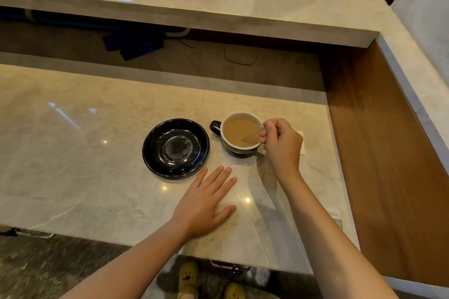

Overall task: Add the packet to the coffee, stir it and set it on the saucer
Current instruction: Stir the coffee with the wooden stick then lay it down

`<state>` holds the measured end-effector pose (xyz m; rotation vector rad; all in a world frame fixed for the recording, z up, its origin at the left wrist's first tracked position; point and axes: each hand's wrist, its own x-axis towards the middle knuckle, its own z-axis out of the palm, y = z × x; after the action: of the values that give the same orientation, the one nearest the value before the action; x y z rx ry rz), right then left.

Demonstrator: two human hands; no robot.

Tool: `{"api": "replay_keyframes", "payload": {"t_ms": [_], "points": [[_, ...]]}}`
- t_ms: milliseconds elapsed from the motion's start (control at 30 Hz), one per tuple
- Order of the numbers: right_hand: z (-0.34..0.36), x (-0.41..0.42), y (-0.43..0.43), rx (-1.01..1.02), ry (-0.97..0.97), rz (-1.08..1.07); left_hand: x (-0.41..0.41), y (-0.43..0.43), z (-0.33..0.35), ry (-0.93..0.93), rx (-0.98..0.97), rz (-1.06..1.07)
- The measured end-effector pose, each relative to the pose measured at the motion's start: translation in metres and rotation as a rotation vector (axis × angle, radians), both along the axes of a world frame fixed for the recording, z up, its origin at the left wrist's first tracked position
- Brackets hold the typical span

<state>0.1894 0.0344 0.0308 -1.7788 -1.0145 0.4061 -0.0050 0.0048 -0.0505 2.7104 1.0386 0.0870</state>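
Your right hand [281,143] pinches a wooden stirrer [252,134], its tip in the coffee cup [239,132] on the counter [73,153]; the empty saucer [175,148] sits just left; your left hand [206,204] lies flat, fingers spread.

Head camera looks steeply down (close) at counter [97,153].

The left hand [206,204] lies flat and palm-down just below the centre of the frame, fingers straight and slightly spread, thumb out to the right, its bare forearm running down to the lower left edge. The right hand [281,144] sits right of centre, curled with knuckles up, fingertips [264,132] pinched together on a thin stirrer [254,134], wrist bent, forearm reaching to the lower right corner.
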Motion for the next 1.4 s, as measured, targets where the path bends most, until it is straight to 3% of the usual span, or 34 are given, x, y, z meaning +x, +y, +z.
{"api": "replay_keyframes", "payload": {"t_ms": [200,367,633,800,1200,1400], "points": [[0.001,0.003,0.017,0.033,0.031,-0.071,0.0,0.0,0.0,-0.013,0.0,0.002],[0.004,0.017,0.01,0.023,-0.14,-0.064,0.0,0.0,0.001,-0.017,0.01,-0.001],[0.011,0.009,-0.017,-0.003,-0.312,0.118,0.001,0.001,-0.002,-0.011,0.031,-0.001],[0.014,-0.015,-0.01,0.021,-0.323,0.229,0.001,0.001,-0.004,0.0,0.036,0.007],[0.013,0.005,0.014,-0.012,-0.251,0.02,-0.001,0.001,-0.002,-0.046,0.035,-0.004],[0.016,0.003,-0.014,-0.039,-0.314,0.097,0.0,0.0,-0.002,-0.037,0.049,-0.002]]}}
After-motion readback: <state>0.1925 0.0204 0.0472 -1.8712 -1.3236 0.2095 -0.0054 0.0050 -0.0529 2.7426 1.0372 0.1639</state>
